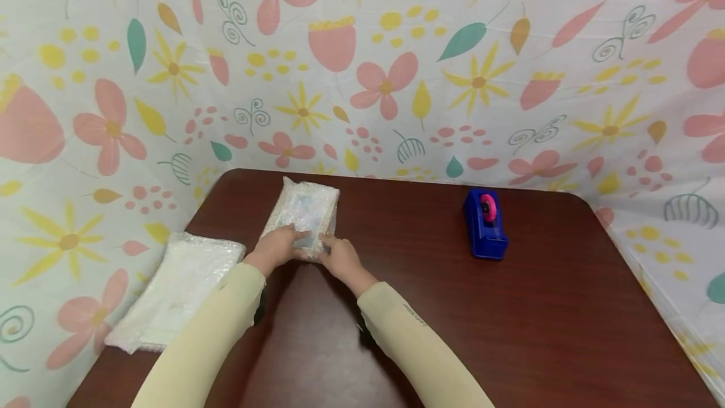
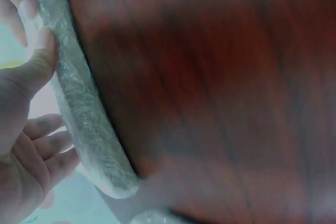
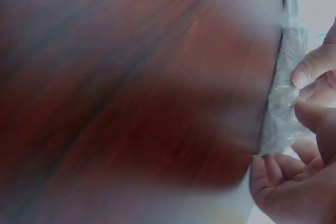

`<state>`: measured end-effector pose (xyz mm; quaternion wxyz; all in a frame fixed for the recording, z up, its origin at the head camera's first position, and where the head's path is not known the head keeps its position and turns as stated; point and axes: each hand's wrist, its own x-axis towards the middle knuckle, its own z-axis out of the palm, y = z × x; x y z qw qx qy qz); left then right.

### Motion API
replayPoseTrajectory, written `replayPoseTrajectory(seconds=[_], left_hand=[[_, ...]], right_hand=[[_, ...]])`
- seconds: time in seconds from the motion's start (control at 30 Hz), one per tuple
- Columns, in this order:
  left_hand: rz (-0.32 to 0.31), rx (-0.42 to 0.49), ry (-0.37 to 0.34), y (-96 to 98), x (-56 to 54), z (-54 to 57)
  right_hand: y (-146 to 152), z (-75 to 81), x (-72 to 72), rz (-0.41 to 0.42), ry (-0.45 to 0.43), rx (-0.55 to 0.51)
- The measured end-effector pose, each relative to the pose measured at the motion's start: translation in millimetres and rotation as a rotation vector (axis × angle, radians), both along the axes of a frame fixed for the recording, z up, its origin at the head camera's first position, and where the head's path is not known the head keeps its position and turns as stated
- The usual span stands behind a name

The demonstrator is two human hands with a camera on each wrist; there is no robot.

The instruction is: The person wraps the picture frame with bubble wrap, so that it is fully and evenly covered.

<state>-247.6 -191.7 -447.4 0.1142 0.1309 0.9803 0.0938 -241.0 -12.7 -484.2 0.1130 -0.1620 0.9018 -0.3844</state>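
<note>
A small flat package in bubble wrap lies near the table's back left, its contents faintly bluish through the clear wrap. My left hand holds its near left corner, with the thumb against the near edge and a finger over the top. At the near right corner my right hand grips the wrap. In the left wrist view, the left thumb presses the wrapped side while the other fingers lie along the package. The right wrist view shows right fingers curled at the wrapped side, thumb on its edge.
A larger flat bubble-wrapped bundle lies at the table's left edge, beside my left forearm. To the right stands a blue tape dispenser with a pink roll. A flowered cloth hangs behind the brown table and along its sides.
</note>
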Motion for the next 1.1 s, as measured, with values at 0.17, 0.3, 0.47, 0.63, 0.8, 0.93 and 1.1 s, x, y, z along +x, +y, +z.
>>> replayPoseTrajectory(seconds=[0.17, 0.3, 0.47, 0.63, 0.8, 0.93, 1.1], left_hand=[[0.039, -0.056, -0.048, -3.1, -5.8, 4.8], [0.074, -0.087, -0.052, -9.1, -10.9, 7.6], [0.112, -0.119, -0.075, -21.1, -17.2, 9.7], [0.138, -0.151, -0.080, -37.7, -18.9, 15.6], [0.146, -0.146, -0.117, -56.0, -19.8, 23.8], [0.142, -0.115, -0.180, -65.7, -22.2, 27.2], [0.198, -0.087, -0.234, -71.0, -23.9, 26.6]], right_hand=[[2.1, -1.2, -2.7, 0.088, -0.009, 0.075], [3.0, 1.0, -6.3, 0.107, -0.069, 0.118], [0.9, 6.5, -7.3, 0.101, -0.140, 0.114], [1.7, 13.1, -2.7, 0.030, -0.141, -0.020], [8.4, 22.2, 4.3, 0.012, -0.071, -0.072], [6.6, 24.4, 5.3, 0.049, -0.038, -0.043], [-22.6, 22.1, -0.3, 0.189, -0.032, 0.013]])
